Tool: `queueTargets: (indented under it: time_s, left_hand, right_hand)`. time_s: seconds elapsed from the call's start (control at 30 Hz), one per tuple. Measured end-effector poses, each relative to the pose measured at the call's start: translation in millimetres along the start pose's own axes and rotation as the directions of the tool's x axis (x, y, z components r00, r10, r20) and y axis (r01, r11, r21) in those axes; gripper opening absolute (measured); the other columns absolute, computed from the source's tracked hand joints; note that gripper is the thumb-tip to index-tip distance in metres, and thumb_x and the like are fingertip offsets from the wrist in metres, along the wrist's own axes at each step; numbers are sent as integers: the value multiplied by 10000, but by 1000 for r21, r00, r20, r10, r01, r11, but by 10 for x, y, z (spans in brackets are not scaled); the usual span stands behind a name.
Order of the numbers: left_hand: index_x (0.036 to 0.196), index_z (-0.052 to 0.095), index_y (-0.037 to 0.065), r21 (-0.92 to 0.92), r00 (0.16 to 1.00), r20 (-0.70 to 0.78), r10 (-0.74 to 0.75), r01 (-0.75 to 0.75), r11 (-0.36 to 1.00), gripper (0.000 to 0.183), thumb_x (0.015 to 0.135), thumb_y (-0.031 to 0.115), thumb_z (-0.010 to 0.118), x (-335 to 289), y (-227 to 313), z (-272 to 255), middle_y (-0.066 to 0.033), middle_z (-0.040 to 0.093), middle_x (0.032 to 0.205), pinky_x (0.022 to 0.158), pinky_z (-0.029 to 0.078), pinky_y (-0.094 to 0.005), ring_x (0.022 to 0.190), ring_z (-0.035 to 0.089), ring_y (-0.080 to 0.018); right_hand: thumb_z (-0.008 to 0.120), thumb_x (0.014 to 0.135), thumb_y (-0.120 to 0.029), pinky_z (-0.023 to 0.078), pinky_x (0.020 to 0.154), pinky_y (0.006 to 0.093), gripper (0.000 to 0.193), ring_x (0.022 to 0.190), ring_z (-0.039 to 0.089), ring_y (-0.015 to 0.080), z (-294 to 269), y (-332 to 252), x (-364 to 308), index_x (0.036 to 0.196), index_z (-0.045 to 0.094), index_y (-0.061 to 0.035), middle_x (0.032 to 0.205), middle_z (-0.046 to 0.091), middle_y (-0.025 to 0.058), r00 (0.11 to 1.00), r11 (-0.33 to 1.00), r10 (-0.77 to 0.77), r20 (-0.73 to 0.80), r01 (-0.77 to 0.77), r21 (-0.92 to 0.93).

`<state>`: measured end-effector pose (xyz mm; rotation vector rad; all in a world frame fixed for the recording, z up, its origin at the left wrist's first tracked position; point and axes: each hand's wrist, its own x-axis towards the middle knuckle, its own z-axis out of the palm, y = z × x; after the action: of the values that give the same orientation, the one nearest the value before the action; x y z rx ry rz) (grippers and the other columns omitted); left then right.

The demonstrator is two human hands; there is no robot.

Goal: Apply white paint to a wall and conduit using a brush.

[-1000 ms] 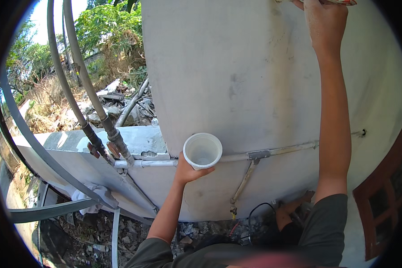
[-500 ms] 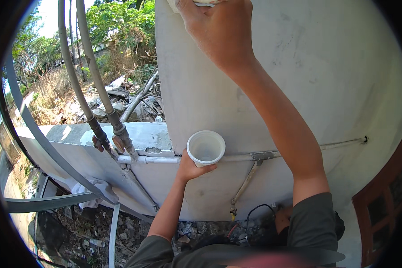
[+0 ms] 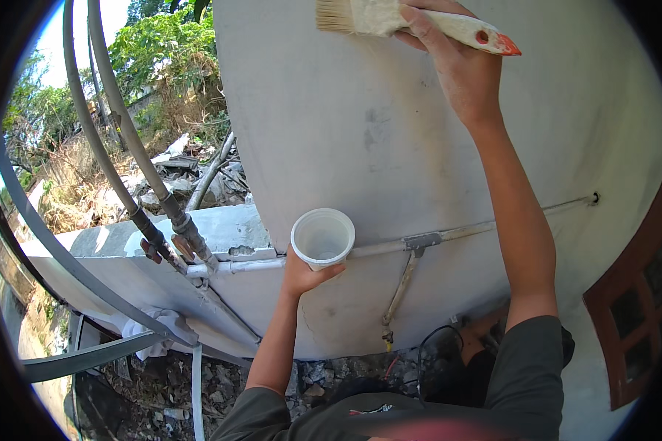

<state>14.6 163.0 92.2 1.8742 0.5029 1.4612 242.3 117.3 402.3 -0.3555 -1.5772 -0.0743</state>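
Note:
My right hand (image 3: pixel 467 70) is raised high against the wall, closed around the handle of a wide paintbrush (image 3: pixel 379 16). The brush lies sideways, its pale bristles pointing left and its handle ending in a red tip. White paint coats its ferrule and part of the handle. Lower down, my left hand (image 3: pixel 301 275) grips a white plastic cup (image 3: pixel 322 237) from below and the side. The cup's mouth faces up toward me, and its inside looks whitish; how much it holds I cannot tell. Behind both hands stands the pale painted wall (image 3: pixel 331 140).
A white pipe (image 3: pixel 382 248) crosses the wall behind the cup, with a tap (image 3: pixel 388 339) on a branch below. Two grey upright pipes (image 3: pixel 129 132) and curved metal bars (image 3: pixel 73 253) stand at left. Rubble (image 3: pixel 191 389) covers the ground; a brown door (image 3: pixel 636 323) is at right.
My right hand has moved to the right and turned, bringing the whole paintbrush into sight. The view has shifted slightly; my left hand still holds the cup.

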Motion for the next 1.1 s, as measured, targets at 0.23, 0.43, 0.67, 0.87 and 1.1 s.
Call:
queueTargets:
  time_s: [0.23, 0.43, 0.67, 0.87, 1.1]
  left_hand:
    - [1022, 686, 6, 50, 999, 25, 25, -26, 998, 489, 620, 213, 875, 26, 91, -16, -96, 723, 988, 855, 527, -362, 918, 690, -225]
    - [1006, 694, 1, 23, 999, 17, 39, -39, 999, 473, 629, 222, 872, 27, 132, 0, -100, 727, 976, 852, 530, -357, 905, 695, -221]
    - [1016, 696, 0, 40, 999, 14, 41, -42, 998, 477, 628, 217, 870, 48, 99, 16, -107, 729, 985, 852, 530, -361, 916, 697, -227]
    - [1018, 694, -2, 29, 1000, 1, 22, -22, 999, 478, 629, 215, 867, 19, 88, -1, -110, 728, 991, 855, 531, -362, 921, 697, -227]
    - [1025, 685, -3, -8, 1000, 4, 20, -20, 1000, 489, 630, 220, 868, 7, 69, 9, -109, 726, 985, 854, 529, -362, 921, 694, -225]
  right_hand:
    - [677, 934, -163, 615, 874, 382, 321, 936, 715, 253, -1093, -88, -76, 1157, 658, 66, 1059, 707, 171, 957, 978, 11, -289, -71, -197]
    - [668, 941, -119, 606, 844, 354, 294, 950, 703, 206, -1686, -46, -186, 1180, 646, 50, 1075, 707, 122, 927, 851, -123, -355, -86, -519]
    - [619, 960, -209, 553, 749, 365, 181, 860, 696, 246, -1969, 225, -375, 1089, 723, -135, 953, 708, 128, 957, 95, -185, -226, -211, -973]
    - [656, 929, -185, 552, 728, 349, 152, 822, 702, 244, -1248, 35, -368, 1029, 735, -102, 944, 720, 105, 914, 373, -291, -282, -163, -913]
    - [720, 860, -84, 543, 666, 344, 130, 734, 681, 253, -149, -194, -536, 989, 715, -72, 824, 692, 96, 937, 598, -344, -53, 175, -782]
